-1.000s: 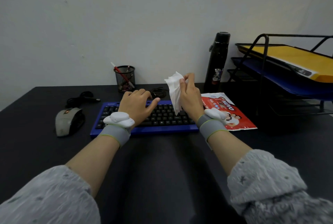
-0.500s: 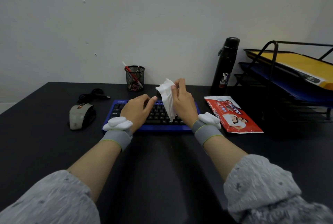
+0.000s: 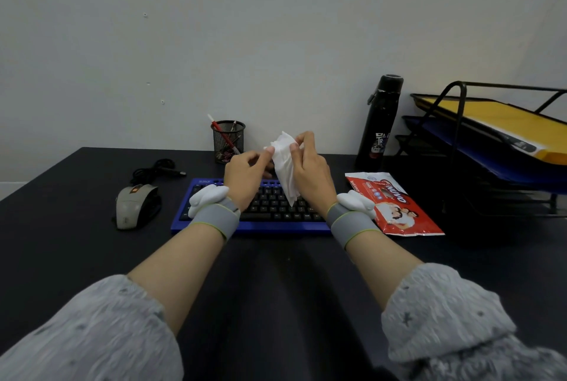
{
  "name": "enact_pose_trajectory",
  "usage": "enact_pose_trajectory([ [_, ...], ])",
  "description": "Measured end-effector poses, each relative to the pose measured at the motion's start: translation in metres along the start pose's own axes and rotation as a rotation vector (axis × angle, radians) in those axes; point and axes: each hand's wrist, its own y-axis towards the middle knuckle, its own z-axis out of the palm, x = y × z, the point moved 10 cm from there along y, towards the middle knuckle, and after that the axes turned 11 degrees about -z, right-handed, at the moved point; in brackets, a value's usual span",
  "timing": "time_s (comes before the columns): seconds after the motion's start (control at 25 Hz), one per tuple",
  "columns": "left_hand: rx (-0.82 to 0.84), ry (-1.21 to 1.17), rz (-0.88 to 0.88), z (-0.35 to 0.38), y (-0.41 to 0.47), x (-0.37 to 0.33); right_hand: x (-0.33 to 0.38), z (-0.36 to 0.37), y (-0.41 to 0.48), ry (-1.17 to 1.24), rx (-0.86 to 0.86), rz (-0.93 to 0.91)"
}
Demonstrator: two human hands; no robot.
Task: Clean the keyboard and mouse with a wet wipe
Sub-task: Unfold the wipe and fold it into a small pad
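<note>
Above the blue keyboard (image 3: pixel 254 221) both hands pinch a white wipe (image 3: pixel 285 165), which hangs down between them. The left hand (image 3: pixel 245 175) grips its top edge with thumb and fingertips; the right hand (image 3: pixel 310 172) is closed on the other side. The mouse (image 3: pixel 135 205) lies left of the keyboard, a red pack (image 3: pixel 395 212) on its right.

White brand lettering runs across the red wet-wipe packet (image 3: pixel 395 205), lying at an angle, and it looks like "NUVO", though the first letters are hard to make out. A small round white seal sits near the packet's top edge, its print too fine to read. The black bottle (image 3: pixel 380 123) carries a white label with what looks like "TR", the rest blurred. The keyboard (image 3: pixel 276 212) legends are too small to read.
</note>
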Motion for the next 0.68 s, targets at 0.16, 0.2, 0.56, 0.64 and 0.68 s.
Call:
enact_pose_trajectory([
  [0.16,0.019,-0.031,0.022,0.006,0.005,-0.015,0.000,-0.007,0.006,0.007,-0.033,-0.017],
  [0.2,0.016,-0.044,0.024,0.006,0.006,-0.018,0.000,-0.009,0.007,0.006,-0.043,-0.022],
  [0.56,0.012,-0.070,0.053,0.007,0.016,-0.045,-0.005,-0.019,0.010,0.054,-0.069,-0.015],
  [0.64,0.009,-0.072,0.049,0.004,0.017,-0.049,-0.008,-0.018,0.009,0.101,-0.058,0.013],
  [0.68,0.007,-0.083,0.044,0.002,0.017,-0.049,-0.010,-0.018,0.008,0.126,-0.052,0.028],
])
